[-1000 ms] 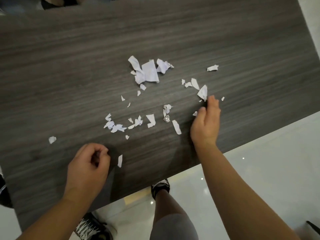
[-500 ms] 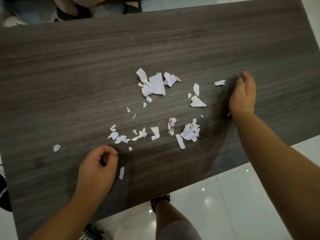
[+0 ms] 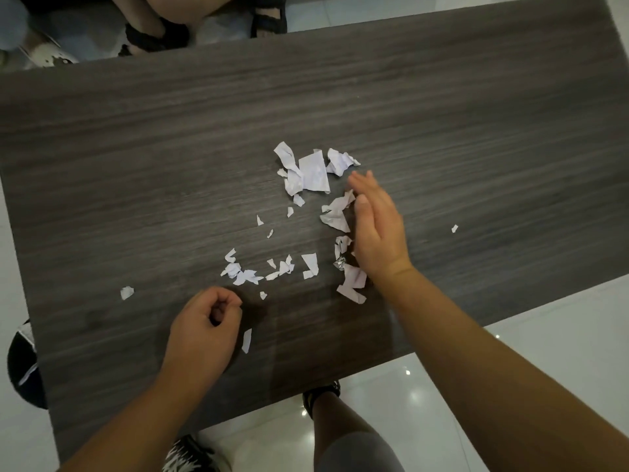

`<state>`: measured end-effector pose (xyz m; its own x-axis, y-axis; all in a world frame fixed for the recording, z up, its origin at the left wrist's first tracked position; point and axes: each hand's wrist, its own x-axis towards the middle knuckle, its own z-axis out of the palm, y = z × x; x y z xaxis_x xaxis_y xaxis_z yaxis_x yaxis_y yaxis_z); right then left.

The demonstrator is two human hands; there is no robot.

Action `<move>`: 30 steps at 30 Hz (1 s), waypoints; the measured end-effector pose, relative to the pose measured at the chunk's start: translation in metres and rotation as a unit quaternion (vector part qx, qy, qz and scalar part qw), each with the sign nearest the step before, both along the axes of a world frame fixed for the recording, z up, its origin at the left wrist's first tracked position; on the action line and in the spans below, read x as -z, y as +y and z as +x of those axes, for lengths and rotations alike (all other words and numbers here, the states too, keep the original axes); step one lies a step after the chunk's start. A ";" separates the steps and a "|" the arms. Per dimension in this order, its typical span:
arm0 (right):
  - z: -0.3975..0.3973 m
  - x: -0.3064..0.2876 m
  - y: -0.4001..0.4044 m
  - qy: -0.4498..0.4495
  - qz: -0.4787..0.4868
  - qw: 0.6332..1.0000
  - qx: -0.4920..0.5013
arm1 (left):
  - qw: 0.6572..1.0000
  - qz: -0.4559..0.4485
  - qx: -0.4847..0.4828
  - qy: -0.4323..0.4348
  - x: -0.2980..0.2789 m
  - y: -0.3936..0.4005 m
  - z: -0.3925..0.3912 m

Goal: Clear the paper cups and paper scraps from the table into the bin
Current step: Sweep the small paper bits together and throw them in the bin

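Paper scraps [image 3: 308, 172] lie scattered across the middle of the dark wood-grain table [image 3: 476, 114]. The largest pieces form a crumpled cluster at centre frame; a second group [image 3: 337, 212] lies just below and right of it, and a loose line of small bits [image 3: 245, 270] runs toward the lower left. Three outliers sit apart: one scrap [image 3: 126, 292] at the left, one sliver [image 3: 246, 340] near the table's lower edge, and one fleck [image 3: 454, 228] at the right. A small crumpled foil-like bit [image 3: 340, 264] lies among the scraps. No paper cup and no bin appears in view.

The right hand [image 3: 377, 229] stands on edge, fingers straight and together, its palm side touching the second group of scraps; it holds nothing. The left hand [image 3: 204, 330] rests at lower centre with fingers curled into a loose fist; whether it encloses any scrap cannot be told.

Step in hand, as judged: gathering, with the right hand placed as a sweeping blade to herd scraps into one pile. The next move calls for a leftward sweep toward the central cluster, then a return for the outlying fleck at the right and the scraps at the left, before any lifting to a bin. Light paper may slip beneath the hand's edge.

Beyond the table, pale glossy floor tiles [image 3: 544, 352], the person's own leg, and another person's sandalled feet [image 3: 156, 37] at upper left are visible.
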<state>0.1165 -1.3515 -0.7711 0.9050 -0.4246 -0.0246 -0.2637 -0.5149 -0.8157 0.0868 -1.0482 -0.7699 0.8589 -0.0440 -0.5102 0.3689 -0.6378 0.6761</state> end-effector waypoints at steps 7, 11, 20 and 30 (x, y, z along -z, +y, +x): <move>-0.057 -0.005 -0.119 0.020 0.034 0.946 0.323 | 0.999 -0.020 0.028 -0.013 0.000 0.009 -0.002; -0.060 0.017 -0.097 0.027 0.007 0.970 0.242 | 0.997 -0.033 0.047 -0.042 0.000 0.011 -0.003; -0.023 0.021 0.033 -0.032 0.051 0.997 0.053 | 0.998 -0.048 0.045 -0.020 0.003 0.015 -0.002; -0.085 0.001 0.010 0.010 -0.203 0.976 -0.074 | 0.989 -0.048 0.116 -0.081 -0.011 0.037 -0.010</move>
<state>0.0318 -1.3415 -0.7718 0.9583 -0.2676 0.1000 -0.1757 -0.8282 -0.5322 0.0766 -1.0111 -0.7588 0.8899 -0.2909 -0.3514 0.1032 -0.6219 0.7763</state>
